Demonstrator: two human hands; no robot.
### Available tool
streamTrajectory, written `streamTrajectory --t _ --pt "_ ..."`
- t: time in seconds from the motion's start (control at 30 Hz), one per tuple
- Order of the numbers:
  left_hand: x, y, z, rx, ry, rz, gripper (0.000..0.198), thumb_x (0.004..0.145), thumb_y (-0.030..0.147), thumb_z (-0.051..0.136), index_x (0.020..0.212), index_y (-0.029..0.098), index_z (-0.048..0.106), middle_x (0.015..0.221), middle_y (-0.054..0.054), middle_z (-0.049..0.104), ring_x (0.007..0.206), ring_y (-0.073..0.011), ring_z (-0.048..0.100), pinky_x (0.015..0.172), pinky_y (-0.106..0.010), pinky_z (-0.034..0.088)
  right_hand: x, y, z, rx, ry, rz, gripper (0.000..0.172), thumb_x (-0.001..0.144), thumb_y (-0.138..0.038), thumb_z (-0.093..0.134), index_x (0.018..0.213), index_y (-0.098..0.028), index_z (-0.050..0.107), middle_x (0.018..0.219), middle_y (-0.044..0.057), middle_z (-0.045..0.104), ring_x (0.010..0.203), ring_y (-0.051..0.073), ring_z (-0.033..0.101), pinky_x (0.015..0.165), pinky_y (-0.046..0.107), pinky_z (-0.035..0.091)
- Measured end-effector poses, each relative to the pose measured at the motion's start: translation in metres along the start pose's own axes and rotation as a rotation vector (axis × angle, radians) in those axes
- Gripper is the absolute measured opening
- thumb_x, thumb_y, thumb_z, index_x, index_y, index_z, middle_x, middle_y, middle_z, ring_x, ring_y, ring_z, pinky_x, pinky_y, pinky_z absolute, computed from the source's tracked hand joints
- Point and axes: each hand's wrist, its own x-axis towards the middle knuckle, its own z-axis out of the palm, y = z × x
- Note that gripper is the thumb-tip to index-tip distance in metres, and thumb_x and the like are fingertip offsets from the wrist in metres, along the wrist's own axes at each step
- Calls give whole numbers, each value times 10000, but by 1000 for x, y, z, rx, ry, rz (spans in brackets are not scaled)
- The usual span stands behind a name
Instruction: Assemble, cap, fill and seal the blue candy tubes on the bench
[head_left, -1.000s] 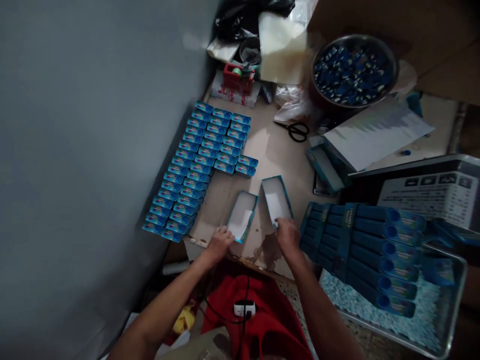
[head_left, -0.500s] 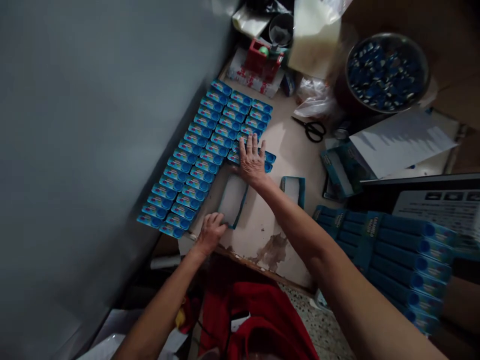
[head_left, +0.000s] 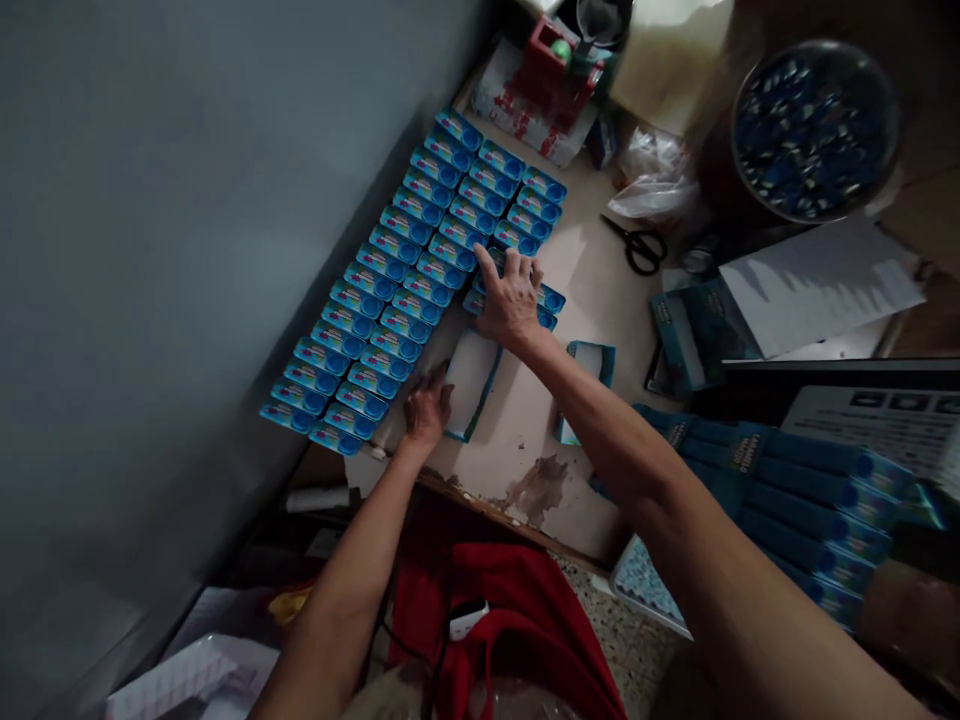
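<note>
Rows of small blue printed packs [head_left: 397,235] lie along the wall side of the table, with a shorter row on the right. Over that shorter row is my right hand [head_left: 511,300], its thumb stretched toward the middle row and its fingers bent and apart on the packs. It covers part of the packs beneath it. An open-topped blue box [head_left: 471,385] with a pale inside lies below it. Beside the box's left wall is my left hand [head_left: 427,408], in shadow, fingers loosely spread; whether they touch the wall is hard to see.
Another open box [head_left: 589,362] lies partly behind my right forearm. Black scissors [head_left: 637,245], a red tape dispenser [head_left: 546,60] and a plastic bag [head_left: 656,175] are farther back. At the right are a metal pot [head_left: 814,130] of blue-wrapped pieces, paper [head_left: 821,285] and stacked blue boxes [head_left: 795,490].
My right hand has gone from lying flat on the packs to bent fingers with the thumb out. My left hand has moved up along the box's left side. The view has shifted slightly.
</note>
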Motion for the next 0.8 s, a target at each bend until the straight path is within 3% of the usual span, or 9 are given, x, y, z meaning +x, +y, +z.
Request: streamTrajectory --t 0.17,0.3,0.4,0.5,0.6,0.67,0.73,0.8 --pt "2 2 -5 -45 -18 -82 437 1026 314 503 1429 231 652 1302 -162 697 1059 -303 701 874 -368 518 -85 -26 -37 152 99 61 913 802 -392 678 1631 -249 323 1512 167 368 1400 399 349 1166 605 321" --pt "1 1 -3 -102 20 -48 471 1000 237 512 1457 245 630 1308 -130 702 1101 -276 692 895 -337 517 -124 -35 -15 264 17 80 894 758 -377 713 1583 -187 426 1451 191 438 1319 372 452 1123 517 408" --pt "1 -2 3 -99 17 -57 547 989 202 513 1530 270 554 1318 -129 695 1083 -288 701 871 -357 529 -118 -39 11 236 -78 97 906 746 -350 730 1589 -195 439 1462 197 476 1320 385 468 1143 535 376" --pt "1 -2 8 -118 26 -87 508 1015 254 500 1519 249 570 1341 -167 679 1081 -325 702 899 -422 537 -106 -47 22 209 -125 81 910 772 -323 723 1617 -216 401 1577 196 429 1436 394 398 1215 563 271" --pt "1 -4 9 -151 38 -93 477 1010 259 519 1477 237 611 1391 -190 652 1117 -344 690 936 -464 535 -99 -52 15 199 -163 18 957 793 -367 732 1648 -207 332 1703 190 271 1574 393 223 1273 603 115" --pt "0 -8 6 -183 27 -17 508 983 276 574 1488 221 593 1419 -197 631 1158 -344 673 937 -451 541 -90 -45 5 207 -190 -31 1057 782 -492 761 1668 -191 268 1734 204 178 1609 412 120 1270 640 85" --pt "-4 -17 3 -233 24 58 590 960 344 627 1522 184 542 1380 -202 640 1132 -321 674 904 -414 554 -69 -27 -7 206 -168 -28 1168 756 -638 767 1684 -203 205 1749 203 109 1616 431 53 1255 671 112" --pt "-11 -28 -1 -290 39 27 671 936 418 665 1529 144 511 1221 -179 685 956 -264 694 809 -368 564 -34 2 -14 171 -91 57 1226 756 -734 733 1696 -231 130 1759 187 50 1615 441 -5 1235 711 121"
